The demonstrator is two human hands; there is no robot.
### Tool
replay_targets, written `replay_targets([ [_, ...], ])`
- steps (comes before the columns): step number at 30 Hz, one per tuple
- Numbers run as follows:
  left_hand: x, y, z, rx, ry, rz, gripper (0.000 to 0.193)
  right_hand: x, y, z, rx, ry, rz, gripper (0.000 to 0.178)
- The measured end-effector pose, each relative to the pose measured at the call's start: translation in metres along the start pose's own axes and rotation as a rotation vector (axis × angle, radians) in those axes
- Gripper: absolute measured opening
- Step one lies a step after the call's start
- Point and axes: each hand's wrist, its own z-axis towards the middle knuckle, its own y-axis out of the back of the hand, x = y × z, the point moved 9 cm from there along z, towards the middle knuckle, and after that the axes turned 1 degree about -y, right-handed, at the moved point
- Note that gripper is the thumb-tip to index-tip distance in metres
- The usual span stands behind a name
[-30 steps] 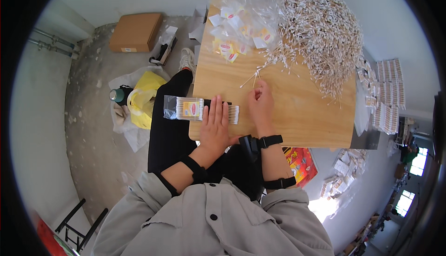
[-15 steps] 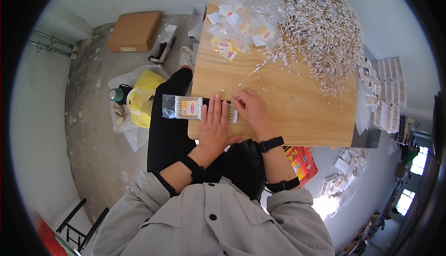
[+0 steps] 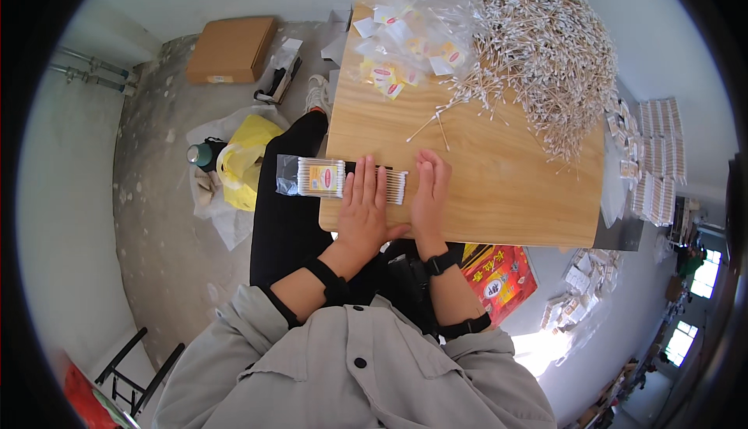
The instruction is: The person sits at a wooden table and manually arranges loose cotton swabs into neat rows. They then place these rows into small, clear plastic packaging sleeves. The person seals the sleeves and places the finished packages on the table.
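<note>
Left hand (image 3: 363, 209) lies flat over swabs (image 3: 397, 187) beside a swab-filled clear packet (image 3: 321, 178), right hand (image 3: 430, 194) half-curled, hold unclear.

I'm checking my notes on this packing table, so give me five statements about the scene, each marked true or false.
1. The left hand lies flat, its fingers over cotton swabs. True.
2. The right hand is left of the other hand. False: the right hand is to its right.
3. A large heap of loose swabs covers the far right of the wooden table. True.
4. The bag on the floor is solid blue. False: there is a yellow bag.
5. A brown cardboard box is on the floor. True.
</note>
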Motion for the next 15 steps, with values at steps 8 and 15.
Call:
replay_targets([
  [8, -0.002, -0.004, 0.0, 0.029, -0.002, 0.106, 0.111, -0.034, -0.023, -0.012, 0.037, -0.146, 0.512, 0.046],
  [15, 0.004, -0.006, -0.002, 0.015, 0.009, 0.126, 0.112, 0.024, -0.015, -0.003, 0.0, 0.107, -0.56, 0.043],
])
